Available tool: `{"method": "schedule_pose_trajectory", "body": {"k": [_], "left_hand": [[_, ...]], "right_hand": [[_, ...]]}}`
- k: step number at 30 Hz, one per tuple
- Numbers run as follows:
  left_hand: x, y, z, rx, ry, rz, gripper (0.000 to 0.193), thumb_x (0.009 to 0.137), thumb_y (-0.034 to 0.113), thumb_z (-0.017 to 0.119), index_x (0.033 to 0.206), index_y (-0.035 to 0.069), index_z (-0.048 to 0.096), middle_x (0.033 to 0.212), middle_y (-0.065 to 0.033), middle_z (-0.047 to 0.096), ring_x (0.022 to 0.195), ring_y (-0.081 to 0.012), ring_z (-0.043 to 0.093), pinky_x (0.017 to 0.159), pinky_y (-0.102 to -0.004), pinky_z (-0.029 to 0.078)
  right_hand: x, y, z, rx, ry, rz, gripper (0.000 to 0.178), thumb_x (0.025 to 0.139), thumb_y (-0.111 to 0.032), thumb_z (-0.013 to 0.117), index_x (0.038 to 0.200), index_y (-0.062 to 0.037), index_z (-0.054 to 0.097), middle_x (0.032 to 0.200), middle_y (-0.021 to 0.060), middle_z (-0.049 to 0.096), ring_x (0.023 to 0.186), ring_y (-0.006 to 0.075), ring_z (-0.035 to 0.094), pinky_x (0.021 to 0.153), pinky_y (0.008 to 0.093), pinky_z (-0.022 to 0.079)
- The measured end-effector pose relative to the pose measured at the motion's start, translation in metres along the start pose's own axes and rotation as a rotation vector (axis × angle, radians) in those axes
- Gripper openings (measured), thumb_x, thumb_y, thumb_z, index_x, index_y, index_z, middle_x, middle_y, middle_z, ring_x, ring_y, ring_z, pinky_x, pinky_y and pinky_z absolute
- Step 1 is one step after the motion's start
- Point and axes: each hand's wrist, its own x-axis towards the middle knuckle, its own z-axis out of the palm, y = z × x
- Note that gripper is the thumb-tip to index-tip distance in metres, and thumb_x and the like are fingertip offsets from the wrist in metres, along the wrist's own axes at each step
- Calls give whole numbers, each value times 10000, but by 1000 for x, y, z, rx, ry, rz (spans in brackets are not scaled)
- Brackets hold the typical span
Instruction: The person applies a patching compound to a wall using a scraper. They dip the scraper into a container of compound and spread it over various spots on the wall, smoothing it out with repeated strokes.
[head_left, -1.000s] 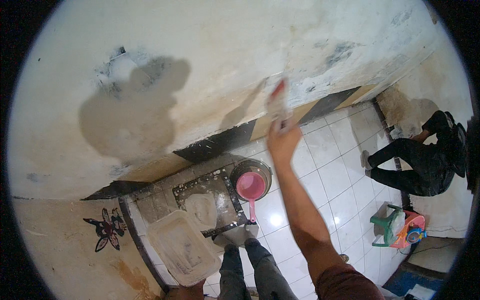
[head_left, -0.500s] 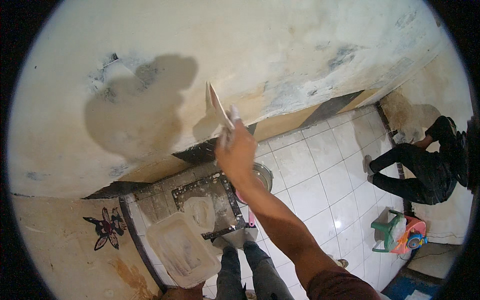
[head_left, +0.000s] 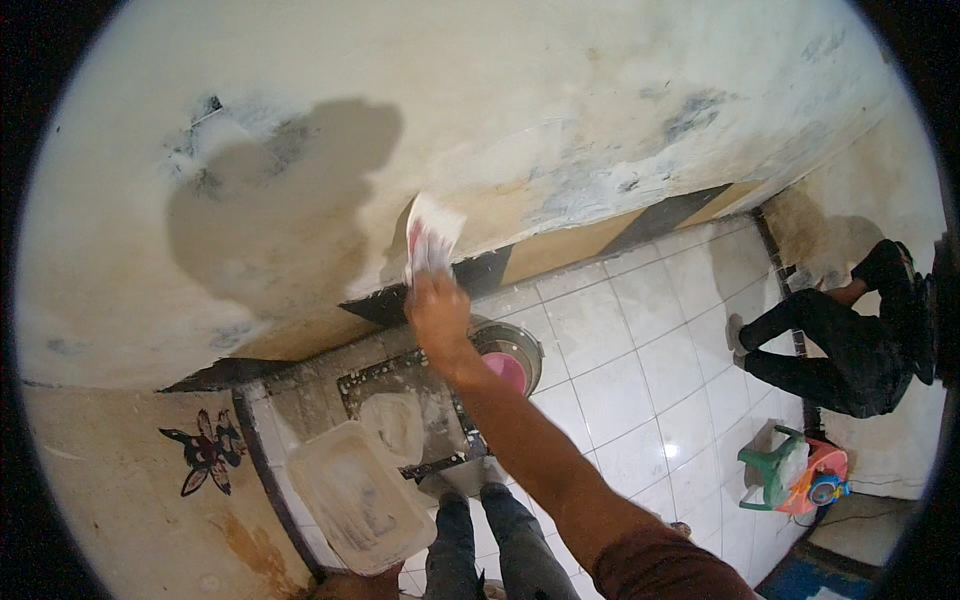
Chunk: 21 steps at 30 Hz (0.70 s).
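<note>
My right hand (head_left: 438,312) grips a flat, pale putty spreader (head_left: 436,228) smeared with white and reddish marks. The spreader's broad side shows, close to the lower part of the plastered wall (head_left: 520,90); whether it touches cannot be told. At lower left is a shallow, pale rectangular tray (head_left: 365,500) streaked with grey-white residue. A bit of my left arm (head_left: 355,586) shows beneath the tray's near edge, with the tray resting over it; my left hand and its fingers are hidden under it.
Below my right arm stand a bucket (head_left: 535,350) with a pink bowl (head_left: 505,372) and a stained dark-bordered floor panel (head_left: 435,400). A person in dark clothes (head_left: 840,340) sits against the right wall. Near them is a green stool (head_left: 768,468) beside an orange-red item (head_left: 815,480).
My right hand has moved left and slightly down. The spreader has turned from edge-on to showing its broad face. The tray stays nearly in place.
</note>
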Motion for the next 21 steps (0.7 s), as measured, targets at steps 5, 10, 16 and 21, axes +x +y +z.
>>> {"method": "schedule_pose_trajectory", "body": {"k": [5, 10, 16, 21], "left_hand": [[0, 1, 2, 9, 7, 1, 601, 820, 421, 542, 1328, 133, 398, 1366, -121, 396, 1268, -368, 351, 1027, -607, 239], [-7, -2, 3, 3, 9, -7, 595, 816, 414, 548, 1321, 132, 411, 1359, -123, 404, 1264, -375, 356, 1022, -615, 243], [-9, -3, 2, 10, 16, -6, 587, 811, 407, 556, 1312, 130, 426, 1352, -125, 414, 1259, -382, 361, 1016, -624, 247], [-12, -1, 4, 8, 13, 0, 581, 807, 401, 562, 1305, 128, 438, 1345, -127, 422, 1255, -388, 366, 1011, -631, 250]], "right_hand": [[-40, 32, -54, 178, 35, 411, 152, 835, -119, 550, 847, 26, 593, 706, 241, 587, 666, 418, 591, 585, 428, 465], [34, 107, -99, 254, 327, 457, 149, 842, -76, 524, 837, 60, 582, 703, 206, 594, 558, 301, 527, 564, 376, 435], [109, 51, -103, 20, 509, 350, 177, 787, -76, 561, 907, 45, 609, 869, 214, 629, 751, 348, 611, 701, 407, 476], [52, -44, -81, 104, 139, 155, 183, 801, -112, 592, 926, 18, 626, 1022, 228, 602, 829, 367, 618, 723, 440, 487]]}}
